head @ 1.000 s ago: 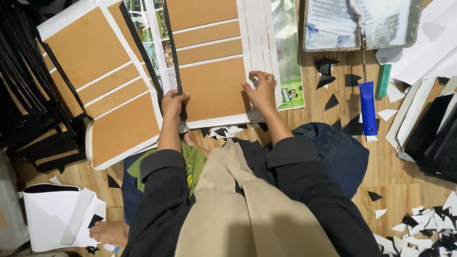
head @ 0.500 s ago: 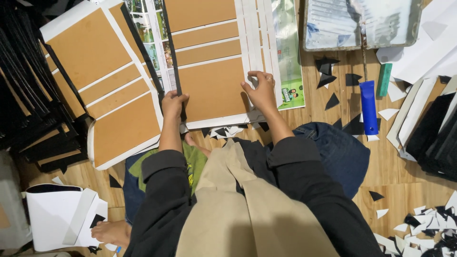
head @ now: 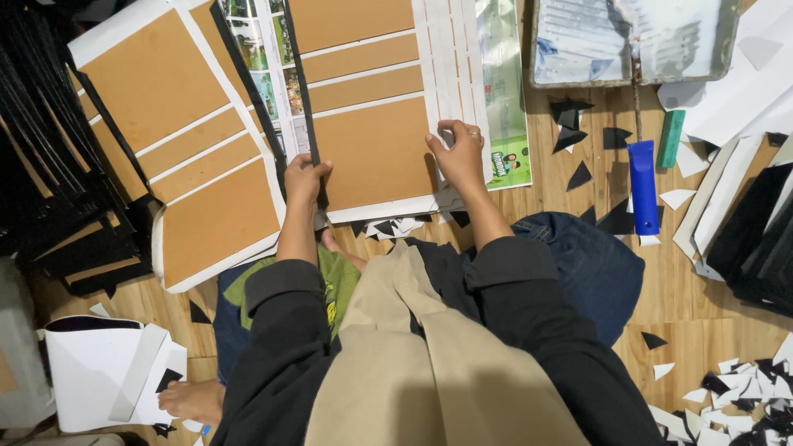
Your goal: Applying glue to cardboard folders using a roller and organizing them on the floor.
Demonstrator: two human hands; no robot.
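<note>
A white sheet with brown cardboard panels (head: 376, 153) glued on it lies on the wooden floor in front of me. My left hand (head: 304, 180) grips the black strip (head: 299, 78) running along that sheet's left edge. My right hand (head: 459, 154) pinches the sheet's right white border near the lower corner, fingers bent on the paper. A second panel sheet (head: 186, 140) of the same kind lies tilted to the left, touching the first.
Stacked black covers (head: 49, 190) fill the left side. A metal tray (head: 632, 41) sits at the top right, with a blue scraper (head: 642, 186) and a green tool (head: 671, 139) below it. Black and white paper offcuts (head: 743, 388) litter the floor. White folded pieces (head: 107, 372) lie lower left.
Both hands stay on the sheet. My right hand has shifted slightly along the white border; the rest looks the same.
</note>
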